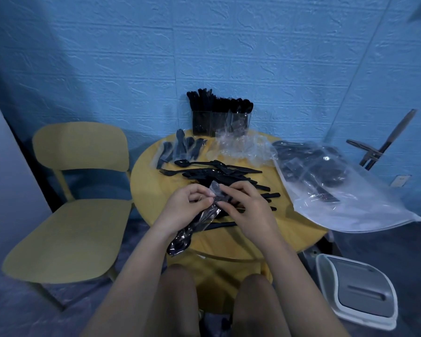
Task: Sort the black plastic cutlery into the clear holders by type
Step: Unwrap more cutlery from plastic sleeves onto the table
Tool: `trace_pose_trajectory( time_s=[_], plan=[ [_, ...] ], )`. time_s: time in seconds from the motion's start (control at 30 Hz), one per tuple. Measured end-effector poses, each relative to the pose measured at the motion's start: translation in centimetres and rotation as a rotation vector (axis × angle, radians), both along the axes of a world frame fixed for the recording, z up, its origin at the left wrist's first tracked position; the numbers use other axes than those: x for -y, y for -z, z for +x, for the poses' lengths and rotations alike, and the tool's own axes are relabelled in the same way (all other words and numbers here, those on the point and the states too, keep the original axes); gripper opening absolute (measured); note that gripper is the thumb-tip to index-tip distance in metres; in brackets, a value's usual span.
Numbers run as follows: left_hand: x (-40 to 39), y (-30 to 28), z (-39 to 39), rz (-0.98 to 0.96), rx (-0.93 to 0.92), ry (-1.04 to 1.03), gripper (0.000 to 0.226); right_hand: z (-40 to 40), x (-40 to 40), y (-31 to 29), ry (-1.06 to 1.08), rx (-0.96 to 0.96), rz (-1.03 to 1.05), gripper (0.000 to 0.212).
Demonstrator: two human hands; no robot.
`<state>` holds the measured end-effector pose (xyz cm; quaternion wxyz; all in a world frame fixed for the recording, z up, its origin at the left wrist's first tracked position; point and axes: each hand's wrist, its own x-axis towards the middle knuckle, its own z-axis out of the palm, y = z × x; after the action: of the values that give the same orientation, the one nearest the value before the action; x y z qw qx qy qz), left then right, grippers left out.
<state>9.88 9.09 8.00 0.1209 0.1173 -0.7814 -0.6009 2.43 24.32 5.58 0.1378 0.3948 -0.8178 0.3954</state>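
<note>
Both hands hold one wrapped cutlery packet (192, 227), a clear sleeve with black pieces inside, over the near edge of the round yellow table (151, 190). My left hand (185, 205) grips the sleeve's middle; my right hand (243, 205) pinches its top end. Loose black forks, spoons and knives (216, 172) lie in a pile just beyond my hands. The clear holders (220, 120) stand at the table's far edge against the wall, filled with upright black cutlery.
More wrapped packets (180, 148) lie at the far left of the table, crumpled empty wrappers (238, 147) in the far middle. A large clear bag of cutlery (326, 181) overhangs the right side. A yellow chair (78, 190) stands left, a white bin (360, 290) lower right.
</note>
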Motion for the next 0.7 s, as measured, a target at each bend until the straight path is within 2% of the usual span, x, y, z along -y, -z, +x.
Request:
trace_pose_trajectory(
  time_s=[0.2, 0.3, 0.43, 0.7],
  plan=[
    [0.5, 0.6, 0.1, -0.053, -0.001, 0.007, 0.008, -0.3, 0.4, 0.6, -0.024, -0.193, 0.074, 0.032],
    [0.5, 0.8, 0.1, -0.079, -0.007, 0.023, 0.010, -0.3, 0.7, 1.0, -0.012, -0.255, 0.087, 0.037],
    [0.0, 1.0, 0.0, -0.045, -0.009, 0.031, 0.018, -0.6, 1.1, 1.3, 0.049, -0.314, 0.080, 0.024],
    [-0.1, 1.2, -0.3, -0.017, 0.000, 0.035, 0.022, -0.9, 1.4, 2.4, 0.095, -0.110, -0.172, 0.019]
  ],
)
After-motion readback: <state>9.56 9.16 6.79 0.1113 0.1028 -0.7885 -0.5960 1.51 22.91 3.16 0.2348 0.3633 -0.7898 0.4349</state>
